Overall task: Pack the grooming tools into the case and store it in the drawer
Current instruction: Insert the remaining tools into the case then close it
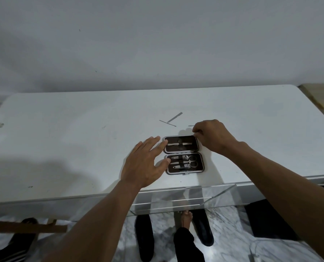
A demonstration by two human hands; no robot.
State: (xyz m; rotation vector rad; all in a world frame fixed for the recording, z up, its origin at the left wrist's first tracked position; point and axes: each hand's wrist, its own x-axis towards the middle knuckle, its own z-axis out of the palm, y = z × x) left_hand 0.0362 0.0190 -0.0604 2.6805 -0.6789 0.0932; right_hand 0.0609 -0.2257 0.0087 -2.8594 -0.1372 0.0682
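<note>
Lying open, case point(184, 155) holds clippers point(185, 157), scissors point(192, 161).

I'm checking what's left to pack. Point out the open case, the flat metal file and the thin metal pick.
case point(184, 155): head view, hinge between its two halves.
flat metal file point(174, 117): head view, mid-blade.
thin metal pick point(167, 123): head view, mid-shaft.

One open case point(184, 155) is seen. Three loose metal tools point(174, 117) are counted at its twelve o'clock. Two clippers point(185, 157) and two scissors point(192, 158) are held inside. Two hands point(144, 163) are counted.
</note>
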